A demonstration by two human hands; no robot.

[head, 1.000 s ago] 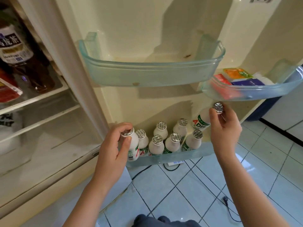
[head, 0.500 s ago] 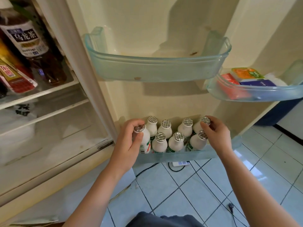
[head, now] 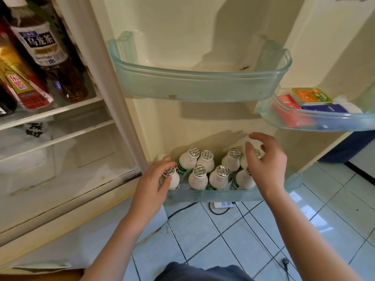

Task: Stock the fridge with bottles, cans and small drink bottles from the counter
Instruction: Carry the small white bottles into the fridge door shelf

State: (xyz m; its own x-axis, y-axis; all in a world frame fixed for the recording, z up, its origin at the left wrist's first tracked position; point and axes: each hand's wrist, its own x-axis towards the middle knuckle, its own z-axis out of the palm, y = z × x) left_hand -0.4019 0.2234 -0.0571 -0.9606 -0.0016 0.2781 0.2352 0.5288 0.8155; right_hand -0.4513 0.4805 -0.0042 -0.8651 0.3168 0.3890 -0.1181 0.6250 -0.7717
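Bottles [head: 197,179] in door bin [head: 213,196]
Left hand [head: 152,186] gripped the 9 o'clock bottle [head: 175,182]; right hand [head: 267,163] hung loose, empty, at 3.

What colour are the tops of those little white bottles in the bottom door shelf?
Shiny silver foil caps, seen best in the head view, the only one.

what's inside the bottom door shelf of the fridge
At least eight small drink bottles, upright in two rows; the left hand grips the front-left bottle. The open right hand covers parts of the two rightmost and anything behind it.
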